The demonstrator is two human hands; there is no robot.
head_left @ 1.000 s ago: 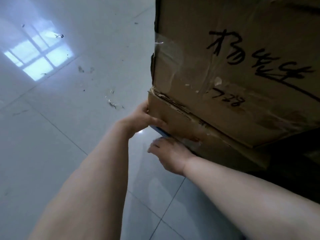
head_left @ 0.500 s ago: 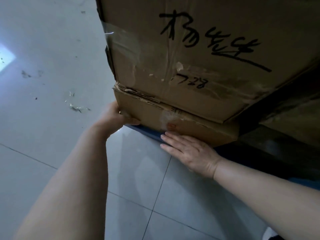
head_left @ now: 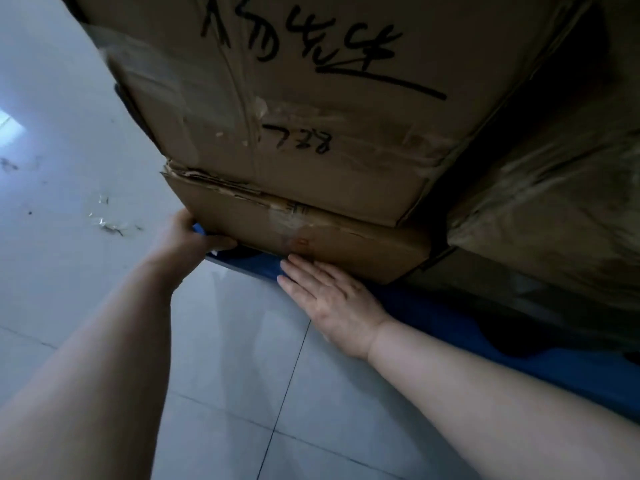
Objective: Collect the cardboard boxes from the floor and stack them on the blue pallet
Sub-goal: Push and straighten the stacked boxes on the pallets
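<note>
The left hand (head_left: pixel 187 235) grips the left corner of the lower cardboard box (head_left: pixel 346 242), thumb (head_left: pixel 221 242) laid along its bottom edge and the other fingers curled round out of sight. That box sits on the blue pallet (head_left: pixel 450 317) beneath the upper box (head_left: pixel 294 109). The right hand (head_left: pixel 334 297) lies flat, its fingers (head_left: pixel 304 271) straight, tips touching the lower box's front. A third box (head_left: pixel 554 209) stands at right.

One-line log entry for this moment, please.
stage: lower box on pallet | left hand: grips its corner | right hand: flat, fingertips at its lower edge | upper box: stacked above
</note>
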